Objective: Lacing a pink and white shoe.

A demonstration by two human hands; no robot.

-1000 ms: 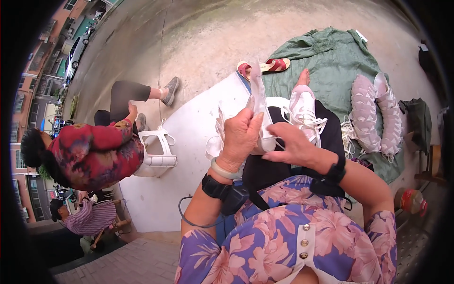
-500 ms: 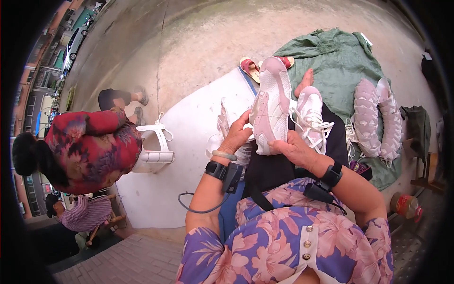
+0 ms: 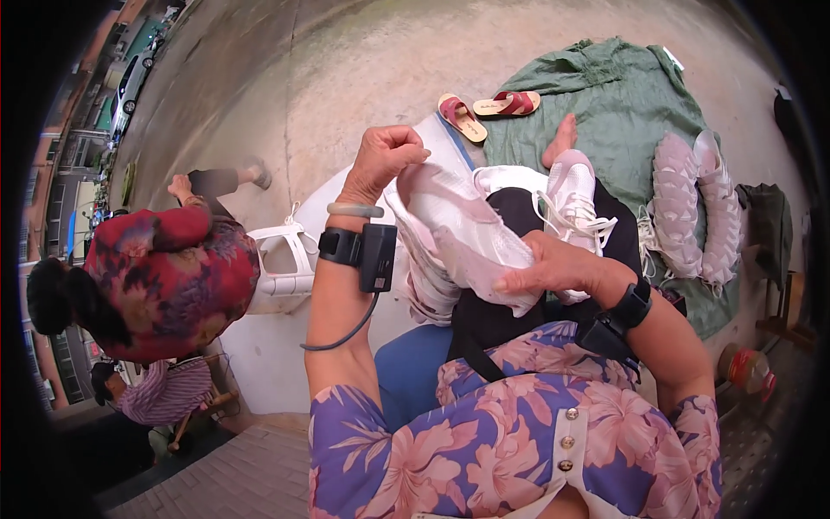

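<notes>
A white and pink shoe upper (image 3: 462,233) is held tilted over my lap. My right hand (image 3: 558,270) grips its near end, with the thumb on top. My left hand (image 3: 386,162) is raised beside the far end of the upper, its fingers pinched closed. What it pinches, if anything, is too small to make out. Partly hidden behind the held piece lies a stack of similar uppers (image 3: 430,298). A white laced shoe (image 3: 572,195) rests on my dark-clad leg, just beyond my right hand.
Two nested rows of pink-white uppers (image 3: 673,208) lie on a green sheet (image 3: 596,95) at right. Red slippers (image 3: 462,118), a bare foot (image 3: 560,141) and a white board (image 3: 285,363) are around me. Left are a white stool (image 3: 290,281) and people. A bottle (image 3: 745,368) stands right.
My left hand has let go of the upper's edge and moved up and left. The upper has tilted and swung leftward, with my right hand still on it.
</notes>
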